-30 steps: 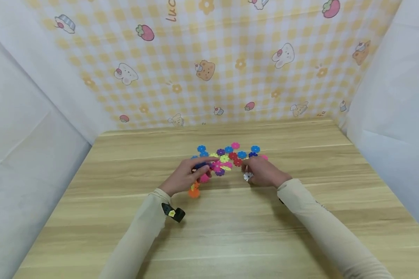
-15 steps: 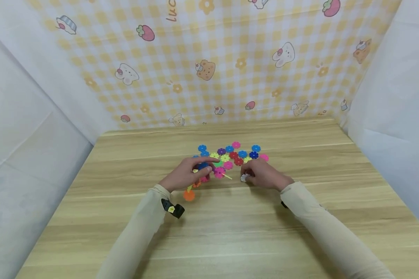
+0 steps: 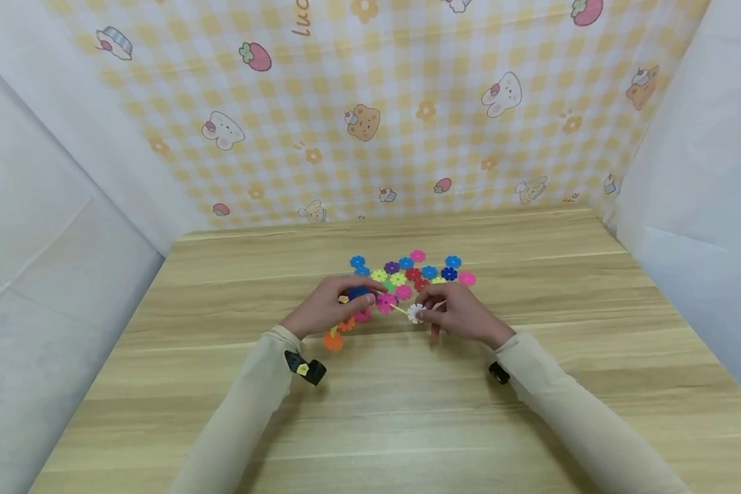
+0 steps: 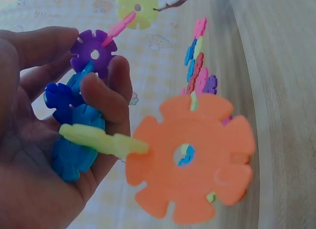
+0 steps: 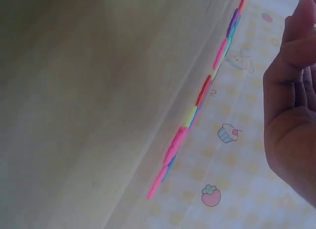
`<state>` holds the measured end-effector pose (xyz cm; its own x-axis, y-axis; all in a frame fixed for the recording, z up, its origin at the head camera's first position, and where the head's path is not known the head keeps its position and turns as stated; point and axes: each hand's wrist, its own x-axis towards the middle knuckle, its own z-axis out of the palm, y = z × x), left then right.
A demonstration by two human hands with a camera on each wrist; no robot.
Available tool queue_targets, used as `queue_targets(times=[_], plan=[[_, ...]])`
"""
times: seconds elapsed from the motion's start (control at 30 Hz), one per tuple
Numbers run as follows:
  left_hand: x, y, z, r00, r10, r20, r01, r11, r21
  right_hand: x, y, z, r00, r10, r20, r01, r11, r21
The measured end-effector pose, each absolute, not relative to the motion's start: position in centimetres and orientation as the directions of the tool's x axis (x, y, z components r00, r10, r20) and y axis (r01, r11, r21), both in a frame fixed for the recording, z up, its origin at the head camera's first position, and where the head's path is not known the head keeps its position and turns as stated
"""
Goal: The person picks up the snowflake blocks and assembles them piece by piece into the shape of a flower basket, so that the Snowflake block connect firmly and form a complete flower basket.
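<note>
My left hand (image 3: 333,305) grips a chain of interlocked, notched plastic snowflake discs. Thumb and fingers close round its purple disc (image 4: 86,49), while blue discs (image 4: 79,165) lie against the palm. At the near end hangs an orange disc (image 4: 212,135), joined by a yellow one seen edge-on. A pink disc (image 3: 385,303) and a yellow disc (image 4: 146,17) form the other end, pointing toward my right hand (image 3: 460,312). That hand pinches a white disc (image 3: 415,313) right by the yellow one; whether their slots engage I cannot tell. The right wrist view cuts off its fingertips.
Loose discs in blue, red, pink, yellow and purple lie behind the hands, among them a red disc (image 3: 413,274) and a pink disc (image 3: 467,278). All are on a wood-grain table (image 3: 370,412). A checked cloth (image 3: 407,137) hangs at the back.
My right hand has lifted the white disc and carried it left to the chain's yellow end. The left hand's chain has turned slightly, its orange end shifting left.
</note>
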<state>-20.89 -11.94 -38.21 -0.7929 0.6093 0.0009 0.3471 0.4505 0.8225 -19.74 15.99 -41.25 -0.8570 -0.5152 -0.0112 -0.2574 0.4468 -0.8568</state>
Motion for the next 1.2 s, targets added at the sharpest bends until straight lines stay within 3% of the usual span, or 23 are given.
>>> queue_targets(times=[0.27, 0.57, 1.2], plan=[[-21.0, -12.2, -38.2, -0.809, 0.587, 0.02, 0.369, 0.481, 0.795, -19.3, 15.7, -41.0, -0.861, -0.508, -0.008, -0.223, 0.392, -0.893], [-20.7, -12.5, -37.9, -0.8, 0.595, 0.072, 0.404, 0.447, 0.798, -18.7, 15.3, -40.3, -0.833, -0.55, 0.057, -0.292, 0.349, -0.891], [-20.7, -10.9, -37.3, -0.708, 0.686, 0.17, 0.49, 0.303, 0.817, -17.4, 14.7, -40.5, -0.866, -0.495, 0.075, -0.231, 0.262, -0.937]])
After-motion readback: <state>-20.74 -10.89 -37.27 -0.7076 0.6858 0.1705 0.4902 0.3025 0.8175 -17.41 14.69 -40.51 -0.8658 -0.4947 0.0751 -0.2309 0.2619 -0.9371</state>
